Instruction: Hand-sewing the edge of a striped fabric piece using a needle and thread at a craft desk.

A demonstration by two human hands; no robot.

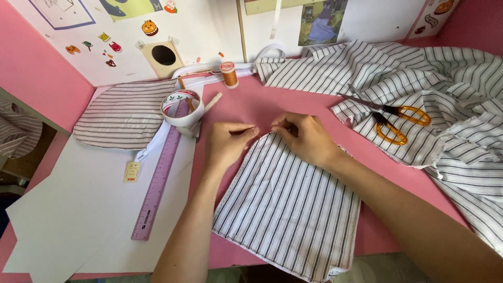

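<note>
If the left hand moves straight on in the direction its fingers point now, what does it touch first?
The left hand points right, toward the right hand, above the striped cloth piece. Its fingertips would probably meet the right hand's fingers first; the gap between them looks small.

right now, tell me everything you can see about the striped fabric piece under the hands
The striped fabric piece is a roughly rectangular panel of thin white woven cloth with dark lengthwise stripes. It lies flat on the pink table, slightly angled, its near corner reaching the table's front edge. Edges look raw, with a stitched line along the sides. The left hand and right hand both pinch its far edge. It sits apart from the larger striped cloth on the right.
</note>
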